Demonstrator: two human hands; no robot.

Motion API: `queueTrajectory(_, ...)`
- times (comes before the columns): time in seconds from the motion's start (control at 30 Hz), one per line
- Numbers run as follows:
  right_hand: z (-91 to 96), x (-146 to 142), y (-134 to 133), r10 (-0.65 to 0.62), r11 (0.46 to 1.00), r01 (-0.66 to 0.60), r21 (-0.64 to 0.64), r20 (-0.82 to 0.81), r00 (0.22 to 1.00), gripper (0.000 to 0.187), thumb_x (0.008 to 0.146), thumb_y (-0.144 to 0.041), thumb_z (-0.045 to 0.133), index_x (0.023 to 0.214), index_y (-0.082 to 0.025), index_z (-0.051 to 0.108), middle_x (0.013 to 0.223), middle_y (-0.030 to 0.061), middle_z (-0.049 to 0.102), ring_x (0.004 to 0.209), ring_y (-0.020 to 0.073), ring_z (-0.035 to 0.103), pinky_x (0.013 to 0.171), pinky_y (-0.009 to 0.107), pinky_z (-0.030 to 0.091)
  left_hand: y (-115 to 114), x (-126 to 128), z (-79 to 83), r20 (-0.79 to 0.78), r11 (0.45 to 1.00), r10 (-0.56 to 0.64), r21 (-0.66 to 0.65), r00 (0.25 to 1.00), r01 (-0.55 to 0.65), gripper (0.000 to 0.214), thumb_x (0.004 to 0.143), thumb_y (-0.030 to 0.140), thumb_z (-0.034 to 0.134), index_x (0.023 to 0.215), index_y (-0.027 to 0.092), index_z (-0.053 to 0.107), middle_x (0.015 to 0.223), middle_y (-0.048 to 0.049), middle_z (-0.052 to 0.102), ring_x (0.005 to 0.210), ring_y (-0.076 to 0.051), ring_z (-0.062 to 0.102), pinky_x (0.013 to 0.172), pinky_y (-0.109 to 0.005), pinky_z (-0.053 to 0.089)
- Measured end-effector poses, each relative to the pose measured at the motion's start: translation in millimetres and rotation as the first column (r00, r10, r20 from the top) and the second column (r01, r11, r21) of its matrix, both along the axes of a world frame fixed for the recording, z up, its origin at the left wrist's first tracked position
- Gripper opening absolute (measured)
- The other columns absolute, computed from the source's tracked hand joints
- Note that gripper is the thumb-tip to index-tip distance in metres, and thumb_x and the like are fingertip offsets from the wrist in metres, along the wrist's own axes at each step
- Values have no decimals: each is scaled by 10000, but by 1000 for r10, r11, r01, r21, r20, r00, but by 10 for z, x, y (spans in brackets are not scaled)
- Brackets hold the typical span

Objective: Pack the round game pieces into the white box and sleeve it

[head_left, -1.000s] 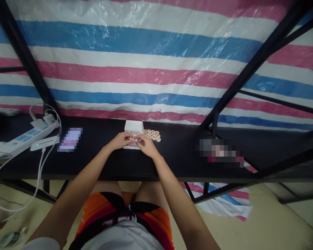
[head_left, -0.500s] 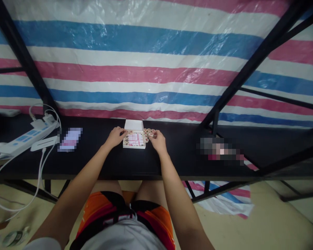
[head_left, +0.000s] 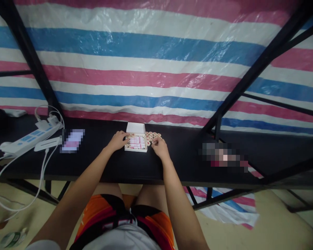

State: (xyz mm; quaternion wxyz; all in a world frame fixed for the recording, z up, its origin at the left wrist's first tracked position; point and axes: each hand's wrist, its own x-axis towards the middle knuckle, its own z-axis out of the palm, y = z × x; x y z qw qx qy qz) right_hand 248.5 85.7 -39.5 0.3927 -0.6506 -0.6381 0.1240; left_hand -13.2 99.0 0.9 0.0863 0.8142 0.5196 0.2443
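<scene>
A small white box lies on the black table with its lid folded back. Inside are round Chinese chess pieces and a folded sheet with pink lines. At the box's left rim, my left hand is closed, with thumb and fingertips on the edge. To the right of the box lie several round pieces with red marks, arranged in rows. My right hand is at the near side of these rows, its fingers pinched on a piece that they mostly cover.
On the left are a white power strip with plugs and cables, a white flat device and a blurred phone. A blurred object lies at the right. Black metal posts and a striped plastic sheet stand behind.
The view has shifted slightly, moving everything a little right and down. My right hand has drawn slightly nearer me, and more of the rows of pieces shows.
</scene>
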Motion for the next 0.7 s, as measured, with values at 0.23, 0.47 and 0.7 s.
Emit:
queueTrajectory(0.23,43,-39,-63,10,999,-10,-37,-6,1000,165,722,-174,524,872,-193,588,979,67,591,744,170,561,771,338,468,-10,21,54,-68,998,-30,55,997,34,227,855,319,494,922,192,670,1040,-83,628,965,-252,514,872,-378,395)
queueTrajectory(0.47,70,-58,-67,-10,999,11,48,-26,1000,172,732,-184,505,873,-185,604,945,78,600,833,202,568,802,349,460,-23,82,44,-125,996,13,86,992,-2,266,856,281,502,1075,196,627,1169,-69,624,1068,-251,510,889,-362,394)
queueTrajectory(0.7,137,-165,-89,100,978,-89,188,-46,994,214,713,-138,445,857,-179,599,874,75,620,799,206,564,806,353,453,-47,184,100,-184,991,92,109,979,-73,222,841,272,515,970,198,680,992,-73,675,953,-257,555,832,-384,387)
